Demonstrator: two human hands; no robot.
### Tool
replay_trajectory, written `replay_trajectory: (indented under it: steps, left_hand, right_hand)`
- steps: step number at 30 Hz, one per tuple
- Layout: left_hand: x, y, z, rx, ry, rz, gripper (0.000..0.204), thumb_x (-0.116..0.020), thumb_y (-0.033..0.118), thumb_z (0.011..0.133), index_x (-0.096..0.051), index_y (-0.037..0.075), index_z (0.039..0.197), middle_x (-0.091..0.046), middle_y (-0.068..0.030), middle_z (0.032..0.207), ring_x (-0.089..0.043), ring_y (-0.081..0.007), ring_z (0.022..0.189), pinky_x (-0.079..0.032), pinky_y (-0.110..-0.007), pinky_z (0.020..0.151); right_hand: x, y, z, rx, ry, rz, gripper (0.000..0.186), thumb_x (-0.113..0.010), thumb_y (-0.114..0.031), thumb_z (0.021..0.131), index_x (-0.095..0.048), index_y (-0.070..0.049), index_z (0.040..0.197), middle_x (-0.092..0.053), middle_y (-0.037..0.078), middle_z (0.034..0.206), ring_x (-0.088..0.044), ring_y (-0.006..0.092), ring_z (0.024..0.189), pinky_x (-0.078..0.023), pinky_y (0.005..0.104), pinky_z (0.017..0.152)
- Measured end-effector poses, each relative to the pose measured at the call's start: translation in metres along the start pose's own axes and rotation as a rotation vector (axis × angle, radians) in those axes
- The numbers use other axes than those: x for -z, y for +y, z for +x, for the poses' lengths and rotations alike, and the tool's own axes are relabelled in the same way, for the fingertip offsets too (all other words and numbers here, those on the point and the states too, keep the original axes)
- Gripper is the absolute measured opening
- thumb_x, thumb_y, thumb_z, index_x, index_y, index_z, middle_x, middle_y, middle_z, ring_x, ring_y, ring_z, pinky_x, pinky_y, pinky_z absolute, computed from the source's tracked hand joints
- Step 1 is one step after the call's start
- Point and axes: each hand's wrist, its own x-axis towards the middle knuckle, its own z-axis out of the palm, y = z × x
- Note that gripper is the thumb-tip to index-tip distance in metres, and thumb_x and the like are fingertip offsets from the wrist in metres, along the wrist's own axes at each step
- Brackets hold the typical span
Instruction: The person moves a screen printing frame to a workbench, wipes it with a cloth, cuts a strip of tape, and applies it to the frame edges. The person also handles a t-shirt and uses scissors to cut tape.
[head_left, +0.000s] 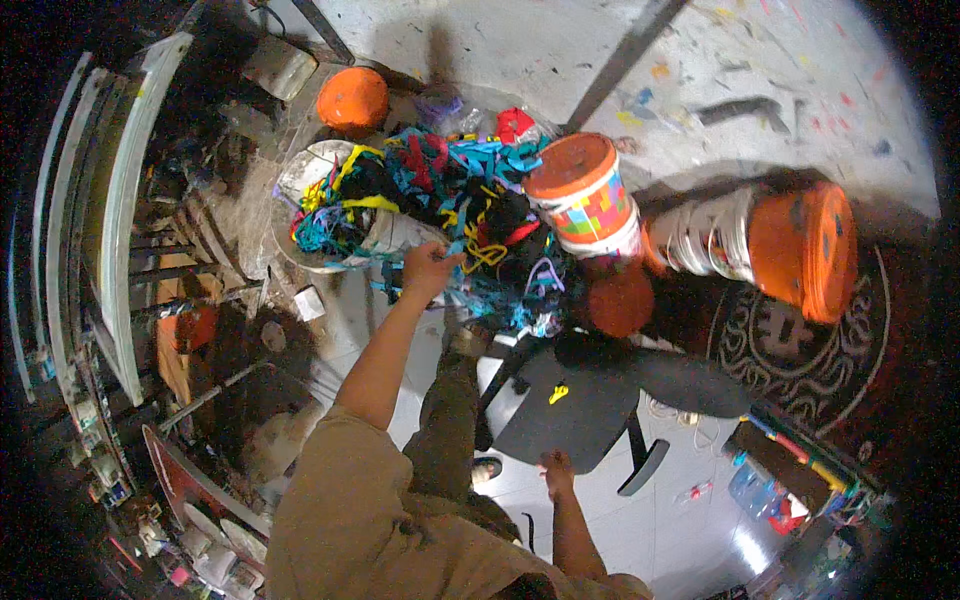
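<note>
Since that heap of coloured strips [420,165] beside the orange-lidded bucket [588,205] looks light, floppy and snaggy, I'd pinch loose ends. Left hand [430,268] is curled at its near edge, right hand [557,472] half-curled by the dark chair [550,425]; can't tell if either grips anything.

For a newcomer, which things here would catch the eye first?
First, probably the tangled heap of many-coloured strips at upper centre, with the left hand at its near side. Right of it is a bucket with an orange lid and bright squares. Nearer the person, a small yellow piece lies on a black chair seat.
</note>
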Motion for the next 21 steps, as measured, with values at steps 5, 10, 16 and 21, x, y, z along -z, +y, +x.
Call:
replay_trajectory:
  steps: [5,10,16,21]
  left_hand:
    - [-0.048,-0.081,-0.055,0.161,-0.108,-0.187,0.025,-0.066,0.020,0.064,-0.054,0.001,0.075,-0.055,-0.0079,0.064,-0.056,-0.0192,0.055,-0.044,-0.032,0.054]
    - [-0.046,-0.030,-0.056,0.233,-0.074,-0.387,0.016,-0.058,0.005,0.069,-0.057,0.001,0.084,-0.058,-0.0080,0.067,-0.059,-0.0150,0.057,-0.044,-0.027,0.049]
    - [-0.051,-0.001,0.013,0.024,0.007,-0.099,0.022,-0.062,0.011,0.067,-0.057,0.001,0.087,-0.058,-0.0099,0.075,-0.057,-0.0208,0.072,-0.044,-0.031,0.063]
    - [-0.097,-0.031,0.050,-0.172,0.092,0.310,0.049,-0.068,0.024,0.062,-0.051,0.005,0.104,-0.050,-0.0155,0.104,-0.046,-0.0289,0.100,-0.036,-0.037,0.085]
  right_hand:
    - [0.028,-0.058,-0.046,-0.417,0.059,0.245,0.040,-0.053,-0.017,0.077,-0.041,-0.003,0.112,-0.057,0.010,0.090,-0.058,0.0168,0.067,-0.041,0.0251,0.050]
    - [0.026,-0.025,-0.076,-0.504,0.051,0.277,0.042,-0.055,-0.015,0.076,-0.041,-0.001,0.112,-0.058,0.010,0.086,-0.059,0.0182,0.063,-0.043,0.0254,0.047]
    - [-0.006,-0.032,-0.049,-0.490,-0.004,0.186,0.040,-0.056,-0.017,0.074,-0.044,-0.004,0.110,-0.059,0.009,0.080,-0.057,0.0151,0.060,-0.039,0.0235,0.042]
    - [-0.032,-0.107,0.035,-0.391,0.040,0.385,0.034,-0.051,-0.021,0.077,-0.048,0.000,0.104,-0.056,0.008,0.088,-0.054,0.0146,0.068,-0.040,0.0243,0.055]
